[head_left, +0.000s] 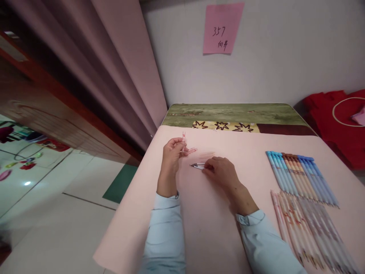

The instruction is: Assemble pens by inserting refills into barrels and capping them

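My left hand (172, 155) is closed, pinching a short pink printed pen piece (184, 134) upright between thumb and fingers. A second pink printed piece (192, 150) lies against or just beside its lower fingertips; I cannot tell if it is gripped too. To the right, my right hand (222, 171) rests low over the table with its fingers closed on the ends of thin pen refills (197, 166), whose dark tips point left. Faint, blurred pinkish slender pieces (207, 155) lie on the sheet just beyond that hand.
A pale pink sheet (211, 232) covers most of the table (228, 110). At the right lie a row of blue and brown pens (302, 177) and a nearer row of pink, whitish and grey pens (313, 228). Red cloth (336, 125) is beyond the table's right edge.
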The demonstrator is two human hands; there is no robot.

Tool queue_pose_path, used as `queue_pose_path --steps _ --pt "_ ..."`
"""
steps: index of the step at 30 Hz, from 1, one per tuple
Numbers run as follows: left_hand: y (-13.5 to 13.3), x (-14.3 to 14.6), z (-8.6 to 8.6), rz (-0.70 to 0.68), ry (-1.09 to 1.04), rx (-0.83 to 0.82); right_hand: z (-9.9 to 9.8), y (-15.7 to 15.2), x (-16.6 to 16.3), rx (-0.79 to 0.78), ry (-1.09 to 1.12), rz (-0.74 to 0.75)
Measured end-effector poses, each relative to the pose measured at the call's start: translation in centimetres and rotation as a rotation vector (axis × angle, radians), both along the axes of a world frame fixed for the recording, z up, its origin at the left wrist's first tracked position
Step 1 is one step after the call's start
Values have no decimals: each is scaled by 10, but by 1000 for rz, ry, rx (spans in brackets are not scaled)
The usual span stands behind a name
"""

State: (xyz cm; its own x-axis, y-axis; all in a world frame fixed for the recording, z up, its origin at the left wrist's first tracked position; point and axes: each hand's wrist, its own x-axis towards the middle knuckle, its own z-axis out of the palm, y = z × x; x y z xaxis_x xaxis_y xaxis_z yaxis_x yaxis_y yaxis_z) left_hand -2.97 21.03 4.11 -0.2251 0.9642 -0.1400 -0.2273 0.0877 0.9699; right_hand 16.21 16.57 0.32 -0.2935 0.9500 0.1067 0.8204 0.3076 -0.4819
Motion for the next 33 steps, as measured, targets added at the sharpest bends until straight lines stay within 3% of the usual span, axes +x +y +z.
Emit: queue_pose_path --steps 10,14,20,24,29,31,33 --pt "6 -2 -11 153 -42 -25 2 -3 -3 41 -5 -4" --pt "4 -1 -10 166 -26 -19 -1 -2 -2 96 145 -37" --pt "5 -6 -9 305 -77 54 -4 0 4 138 591 -399" --pt "6 -4 -8 286 -110 86 -6 4 7 88 906 -569" --pt "6 18 -10 273 91 204 -6 8 8 81 1073 -619" --pt "3 29 -11 172 244 230 -6 9 8 75 1144 -612" --pt "0 41 -11 54 528 213 -6 10 9 60 1200 -612"
